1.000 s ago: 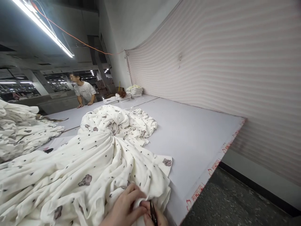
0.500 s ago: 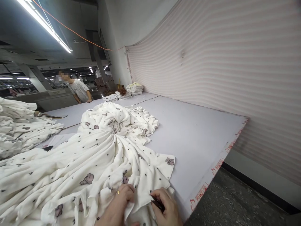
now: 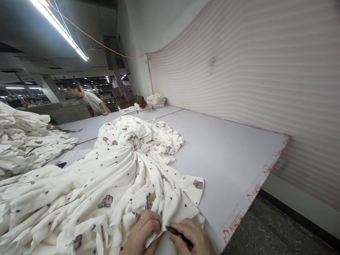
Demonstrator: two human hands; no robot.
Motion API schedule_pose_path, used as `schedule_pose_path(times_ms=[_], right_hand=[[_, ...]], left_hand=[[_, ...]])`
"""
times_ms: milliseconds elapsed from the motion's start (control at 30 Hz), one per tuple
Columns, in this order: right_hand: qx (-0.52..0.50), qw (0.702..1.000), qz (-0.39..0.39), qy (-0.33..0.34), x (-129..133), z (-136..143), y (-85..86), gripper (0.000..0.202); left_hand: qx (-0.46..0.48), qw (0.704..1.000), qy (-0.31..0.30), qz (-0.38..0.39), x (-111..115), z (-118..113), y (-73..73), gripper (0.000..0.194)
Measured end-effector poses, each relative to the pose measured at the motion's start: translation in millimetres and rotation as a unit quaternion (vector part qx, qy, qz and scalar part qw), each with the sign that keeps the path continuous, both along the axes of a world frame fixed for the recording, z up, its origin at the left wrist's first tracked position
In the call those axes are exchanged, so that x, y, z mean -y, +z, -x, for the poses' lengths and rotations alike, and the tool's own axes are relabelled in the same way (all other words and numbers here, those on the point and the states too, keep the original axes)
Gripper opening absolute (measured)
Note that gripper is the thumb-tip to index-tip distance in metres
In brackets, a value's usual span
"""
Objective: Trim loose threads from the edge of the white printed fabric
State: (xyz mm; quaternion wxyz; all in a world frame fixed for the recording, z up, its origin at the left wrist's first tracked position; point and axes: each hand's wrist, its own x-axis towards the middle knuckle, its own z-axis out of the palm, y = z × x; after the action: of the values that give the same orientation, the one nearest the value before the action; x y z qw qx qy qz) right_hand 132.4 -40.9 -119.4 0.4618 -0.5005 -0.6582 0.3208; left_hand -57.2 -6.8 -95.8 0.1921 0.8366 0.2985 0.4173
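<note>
One white printed fabric (image 3: 106, 187) is lying bunched across the near part of the grey cutting table (image 3: 225, 156), and its near edge is hanging by the table's front corner. Two hands are working at this near edge. The left hand (image 3: 142, 233) is pinching a fold of the fabric, with the fingers curled closed on the cloth; one ring is showing on a finger. The right hand (image 3: 193, 239) is touching the fabric just beside the left hand, and its fingers are closed around one dark pen (image 3: 179, 235), whose tip is pointing at the pinched fold.

Going outward from the fabric, one second heap of the same printed cloth (image 3: 26, 141) is lying to its left, near but apart. Behind the fabric, at the far end of the table, two small stacks of folded pieces (image 3: 155, 101) are standing close to the wall. One other person (image 3: 92, 102) is leaning over the table's far left side, well apart from the fabric. To the right of the fabric, one pale striped sheet (image 3: 252, 71) is covering the wall along the table. One long lamp (image 3: 61, 32) is shining above the fabric.
</note>
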Motion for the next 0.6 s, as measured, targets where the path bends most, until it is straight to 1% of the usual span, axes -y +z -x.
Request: schedule_pose_path(times_ms=[100,167,233,267,300,333,367,433,467,533,600], right_hand=[[-0.008,1.000,-0.012,-0.015,-0.8,0.3,-1.9,0.026],[-0.018,0.999,-0.026,-0.030,-0.3,0.0,-3.6,0.024],[-0.029,0.998,-0.027,-0.050,-0.4,1.5,-4.9,0.024],[-0.032,0.997,-0.023,-0.068,-1.2,3.2,-5.1,0.029],[-0.029,0.996,-0.023,-0.085,-2.5,5.3,-5.0,0.032],[-0.024,0.994,-0.026,-0.100,-4.5,7.7,-4.6,0.030],[-0.019,0.993,-0.033,-0.109,-7.0,10.2,-3.9,0.023],[-0.029,0.992,-0.042,-0.116,-12.5,14.6,-2.0,0.005],[-0.044,0.991,-0.041,-0.116,-14.8,16.5,-1.0,0.006],[-0.082,0.989,-0.050,-0.112,-17.5,19.9,-0.3,0.005],[-0.092,0.986,-0.096,-0.096,-17.1,23.4,-1.7,0.011]], left_hand=[[-0.003,0.999,0.015,0.035,1.4,1.7,5.5,0.013],[-0.006,0.999,0.023,0.039,1.8,2.4,11.1,0.016],[-0.013,0.998,0.019,0.053,1.1,2.2,17.4,0.017],[-0.016,0.997,0.016,0.077,0.5,1.7,20.7,0.015],[-0.018,0.993,0.023,0.116,-0.3,1.0,24.0,0.013],[-0.018,0.985,0.039,0.170,-1.2,0.1,27.4,0.012],[-0.015,0.971,0.060,0.230,-2.1,-0.9,30.8,0.012],[0.002,0.934,0.103,0.341,-4.0,-2.8,36.9,0.021],[0.011,0.917,0.114,0.382,-4.9,-3.4,39.3,0.026],[0.039,0.888,0.111,0.444,-6.6,-3.9,42.1,0.032],[0.072,0.868,0.094,0.482,-7.9,-3.4,42.0,0.035]])
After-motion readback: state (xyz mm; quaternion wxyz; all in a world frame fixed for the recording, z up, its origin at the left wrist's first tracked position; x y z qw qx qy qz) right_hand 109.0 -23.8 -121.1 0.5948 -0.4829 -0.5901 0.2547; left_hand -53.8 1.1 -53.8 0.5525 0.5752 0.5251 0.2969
